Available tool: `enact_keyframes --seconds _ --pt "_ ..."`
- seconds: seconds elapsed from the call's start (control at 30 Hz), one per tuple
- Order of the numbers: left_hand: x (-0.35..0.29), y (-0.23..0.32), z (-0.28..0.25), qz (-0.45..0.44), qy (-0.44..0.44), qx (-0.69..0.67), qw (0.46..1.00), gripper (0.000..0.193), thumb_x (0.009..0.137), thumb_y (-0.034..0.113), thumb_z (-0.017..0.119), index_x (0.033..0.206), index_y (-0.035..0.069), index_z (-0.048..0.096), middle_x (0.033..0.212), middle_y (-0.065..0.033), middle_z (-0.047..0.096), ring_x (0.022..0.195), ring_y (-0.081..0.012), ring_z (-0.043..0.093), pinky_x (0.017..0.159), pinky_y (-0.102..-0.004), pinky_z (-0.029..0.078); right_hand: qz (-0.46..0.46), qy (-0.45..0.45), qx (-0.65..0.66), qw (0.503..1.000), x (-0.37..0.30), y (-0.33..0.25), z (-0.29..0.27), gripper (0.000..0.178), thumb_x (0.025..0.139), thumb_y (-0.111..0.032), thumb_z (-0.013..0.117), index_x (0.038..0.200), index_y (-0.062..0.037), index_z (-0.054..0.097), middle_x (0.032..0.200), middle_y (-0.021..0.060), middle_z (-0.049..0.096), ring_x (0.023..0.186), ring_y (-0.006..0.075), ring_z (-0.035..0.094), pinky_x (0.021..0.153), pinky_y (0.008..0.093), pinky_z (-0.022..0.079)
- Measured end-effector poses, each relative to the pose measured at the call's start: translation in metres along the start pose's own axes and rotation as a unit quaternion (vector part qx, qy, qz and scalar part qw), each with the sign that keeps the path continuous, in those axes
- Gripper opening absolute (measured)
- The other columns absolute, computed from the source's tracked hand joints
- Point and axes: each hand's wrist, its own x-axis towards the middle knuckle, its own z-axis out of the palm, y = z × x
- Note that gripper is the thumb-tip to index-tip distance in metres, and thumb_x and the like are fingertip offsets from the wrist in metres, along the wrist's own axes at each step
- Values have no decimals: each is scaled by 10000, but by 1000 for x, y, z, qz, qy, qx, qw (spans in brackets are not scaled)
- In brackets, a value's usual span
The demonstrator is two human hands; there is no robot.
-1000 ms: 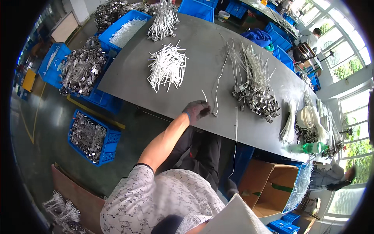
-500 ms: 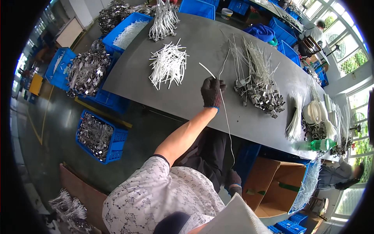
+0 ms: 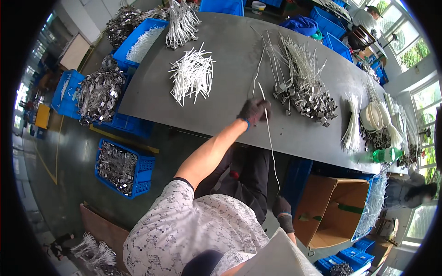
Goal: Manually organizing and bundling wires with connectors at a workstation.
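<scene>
My left hand (image 3: pixel 254 112), in a dark knit glove, is closed over the grey table near its front edge. It grips a short white tube (image 3: pixel 261 90), whose free end sticks up past the fingers. A thin pale wire (image 3: pixel 272 154) runs from this hand over the table edge toward my right hand (image 3: pixel 282 208). That gloved hand is low beside my leg, fingers curled at the wire's lower end; the grip itself is partly hidden. Left of my left hand lies a pile of white tubes (image 3: pixel 192 76). To the right lie wires with metal clips (image 3: pixel 306 99).
The grey table (image 3: pixel 152 99) curves across the view. Blue crates (image 3: pixel 146 170) of clipped wires stand on the left. A cardboard box (image 3: pixel 306 207) sits close by my right hand. A green bottle (image 3: pixel 382 155) lies at the table's right. Other people are farther off at right.
The white tube has swung from leaning left to nearly upright as my left hand turned. My right hand has moved slightly right and shows more. The whole view has shifted a little.
</scene>
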Motion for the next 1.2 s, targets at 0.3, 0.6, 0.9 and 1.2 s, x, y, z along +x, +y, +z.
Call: enact_keyframes --seconds 0.3,0.6,0.9,1.2 --pt "-63 -4 30 -62 -118 -13 991 321 935 278 769 1039 -25 748 937 -60 757 879 -124 709 851 -286 576 -161 313 592 725 65 -157 -147 366 1070 -293 516 1235 9 640 1011 141 708 862 200 676 784 350 550" --pt "-110 -19 42 -34 -5 -75 997 271 952 216 752 1112 -3 744 958 -25 743 889 -70 642 819 -254 520 -120 229 684 682 131 -197 -129 679 1089 -549 365 1351 31 600 1114 136 719 966 187 672 879 328 530" --pt "-34 -34 -27 -122 -45 -4 992 364 997 337 639 1007 -9 753 837 -58 733 781 -131 667 752 -318 532 -64 286 537 791 180 -187 -172 389 1035 -361 540 1266 -64 640 858 109 711 798 261 704 652 358 549" --pt "57 -47 -174 -44 249 639 726 338 942 361 591 1059 84 745 1057 -189 742 981 -374 728 828 -492 581 10 331 136 934 290 -148 -214 492 945 -465 577 1206 -60 675 1201 287 663 1073 478 627 904 561 499"
